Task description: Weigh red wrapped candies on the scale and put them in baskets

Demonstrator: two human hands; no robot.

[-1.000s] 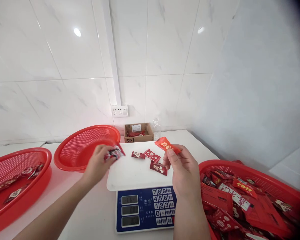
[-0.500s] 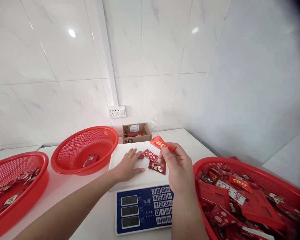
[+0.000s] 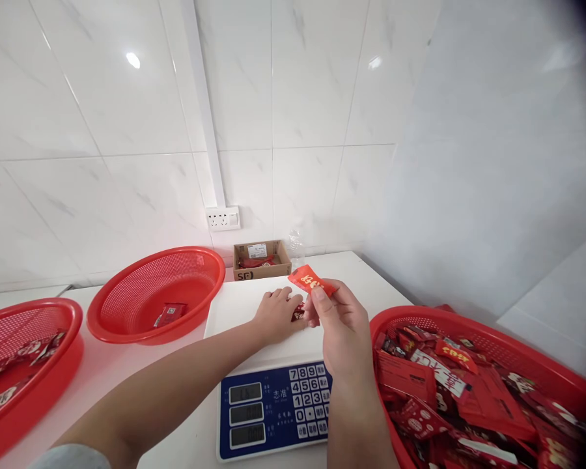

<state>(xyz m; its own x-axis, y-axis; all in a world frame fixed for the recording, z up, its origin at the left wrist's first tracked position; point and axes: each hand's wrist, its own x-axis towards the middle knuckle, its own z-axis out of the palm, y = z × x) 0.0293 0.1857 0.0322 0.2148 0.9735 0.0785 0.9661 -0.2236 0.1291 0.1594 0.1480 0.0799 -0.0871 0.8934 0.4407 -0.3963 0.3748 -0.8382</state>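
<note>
My right hand pinches a bright red packet with gold print, held above the white scale platform. My left hand lies on that platform with its fingers curled over dark red candy packets, mostly hidden under the hand. Whether it grips them I cannot make out. The blue digital scale with keypad and three displays sits in front of me.
A middle red basket holds one dark packet. A left red basket holds a few packets. A right red basket is heaped with red packets. A small cardboard box and a wall socket lie behind.
My left hand dropped a dark packet into the middle basket, then moved right onto the scale platform and over the packets lying there. My right hand kept holding its red packet.
</note>
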